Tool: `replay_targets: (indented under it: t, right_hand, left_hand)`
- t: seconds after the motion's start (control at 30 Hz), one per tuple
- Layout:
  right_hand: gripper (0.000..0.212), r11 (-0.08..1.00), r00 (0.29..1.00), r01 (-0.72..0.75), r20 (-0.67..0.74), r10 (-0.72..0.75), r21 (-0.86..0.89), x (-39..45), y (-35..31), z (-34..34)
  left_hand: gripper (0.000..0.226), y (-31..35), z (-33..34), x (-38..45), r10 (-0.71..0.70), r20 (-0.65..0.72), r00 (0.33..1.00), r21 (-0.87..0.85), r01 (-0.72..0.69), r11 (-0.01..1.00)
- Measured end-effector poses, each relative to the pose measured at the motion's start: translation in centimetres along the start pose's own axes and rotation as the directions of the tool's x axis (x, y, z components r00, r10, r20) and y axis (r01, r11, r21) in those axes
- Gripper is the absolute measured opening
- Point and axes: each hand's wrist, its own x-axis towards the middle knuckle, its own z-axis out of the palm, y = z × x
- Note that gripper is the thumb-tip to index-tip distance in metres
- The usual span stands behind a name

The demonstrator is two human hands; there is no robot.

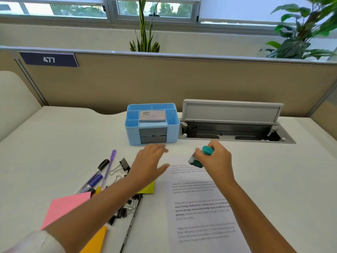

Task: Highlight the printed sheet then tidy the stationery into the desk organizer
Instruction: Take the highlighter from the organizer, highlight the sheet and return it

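A printed sheet (202,212) with several paragraphs lies on the white desk in front of me. My right hand (217,161) grips a teal highlighter (200,157) above the sheet's top edge, tip angled down to the left. My left hand (147,165) hovers with fingers spread, just left of the sheet's top corner. A light blue desk organizer (151,123) stands behind the hands, with a sticky-note pad (152,115) in its top compartment. Left of the sheet lie pens (98,176), binder clips (124,167), and pink (65,207), yellow-green (148,188) and orange (96,241) sticky notes.
An open cable tray (235,132) with its raised lid is set into the desk right of the organizer. A tan partition (182,81) closes the back of the desk. More black clips (125,209) and a dark pen (131,223) lie by my left forearm.
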Motion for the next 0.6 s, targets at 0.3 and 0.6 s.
replay_targets:
  t: [0.3,0.6]
  right_hand:
    - [0.026,0.999,0.999,-0.048,-0.014,0.048,0.025,-5.8,2.6,-3.3]
    - [0.033,0.999,0.999,-0.044,-0.01,0.044,0.03,-10.8,4.2,-5.2]
  left_hand:
    - [0.063,4.3,3.9,-8.1,0.079,0.208,0.975,-0.128,-0.053,0.99]
    - [0.092,6.7,4.8,-12.7,0.036,0.277,0.96,-0.156,0.008,0.988]
